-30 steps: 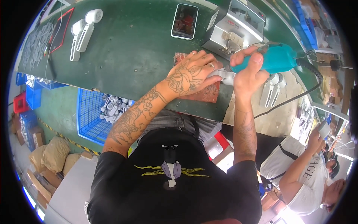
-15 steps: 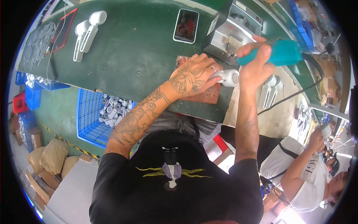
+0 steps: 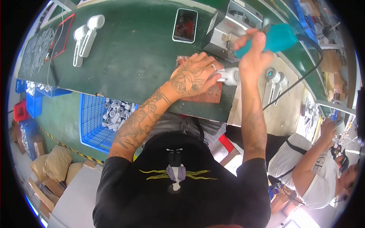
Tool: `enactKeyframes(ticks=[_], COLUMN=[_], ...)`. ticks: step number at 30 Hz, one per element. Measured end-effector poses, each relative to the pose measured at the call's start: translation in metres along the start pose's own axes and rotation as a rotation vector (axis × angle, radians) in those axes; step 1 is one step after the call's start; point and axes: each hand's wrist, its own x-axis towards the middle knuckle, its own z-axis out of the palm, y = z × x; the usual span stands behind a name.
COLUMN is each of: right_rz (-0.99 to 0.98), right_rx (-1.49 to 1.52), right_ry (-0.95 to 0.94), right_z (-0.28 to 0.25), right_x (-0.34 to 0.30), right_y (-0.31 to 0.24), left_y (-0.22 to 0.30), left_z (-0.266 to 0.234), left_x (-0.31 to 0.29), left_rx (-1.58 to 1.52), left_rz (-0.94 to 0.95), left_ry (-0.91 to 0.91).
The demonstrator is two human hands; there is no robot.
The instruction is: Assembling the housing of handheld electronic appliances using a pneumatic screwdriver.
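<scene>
"Under the left hand (image 3: 194, 76), what is being gripped?"

"A white plastic handheld device with a round, slotted head (image 3: 230, 76). Fingers and thumb are holding its handle, mostly hiding it, while the head is sticking out to the right, past a worn reddish-brown rectangular mat (image 3: 213, 95)."

"And the right hand (image 3: 255, 60)?"

"It is wrapping its fingers around a rounded teal tool (image 3: 281, 38), blurred here, apart from the device. A black cable (image 3: 297, 86) is trailing from its back end; I can't make out the working tip."

"Is any writing showing?"

"Small red characters are marking the front of a boxy silver metal machine (image 3: 219, 40), too small to read. Farther right, large dark capitals are running across a co-worker's white shirt (image 3: 300, 167), partly folded away."

"How is the device looking?"

"Its head is showing a grille of fine slots on the end and smooth, glossy white sides. Similar white devices are lying in a pair (image 3: 88, 38) at the upper left of the green tabletop (image 3: 125, 57), and another pair (image 3: 271, 86) is lying to the right, one with a lit, bluish display on its head."

"Anything farther out?"

"A white-edged smartphone (image 3: 185, 26) is lying beyond the left hand, and a blue plastic basket (image 3: 91, 125) is holding many white and grey parts below the table edge."
</scene>
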Motion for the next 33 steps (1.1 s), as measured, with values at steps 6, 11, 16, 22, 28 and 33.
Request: enactKeyframes(ticks=[6, 11, 16, 22, 28, 33], right_rz=[0.06, 0.054, 0.05, 0.028, 0.018, 0.148], right_rx=[0.154, 0.082, 0.051, 0.071, 0.065, 0.248], right_ry=[0.012, 0.013, -0.011, -0.077, 0.015, 0.087], right_z=[-0.03, -0.03, -0.03, -0.027, -0.025, -0.048], right_x=[-0.044, -0.048, -0.052, -0.054, -0.059, -0.082], right_y=[-0.016, -0.014, -0.006, 0.001, 0.003, -0.018], left_y=[0.004, 0.004, 0.004, 0.004, 0.007, 0.015], left_z=[0.001, 0.001, 0.003, 0.0, 0.003, 0.002], left_x=[0.004, 0.002, 0.002, 0.004, 0.0, -0.019], left_rx=[0.019, 0.019, 0.038, 0.063, 0.103, 0.146], left_rz=[0.015, -0.01, -0.007, 0.011, -0.003, 0.189], left_ry=[0.025, -0.003, -0.006, -0.012, 0.078, 0.093])
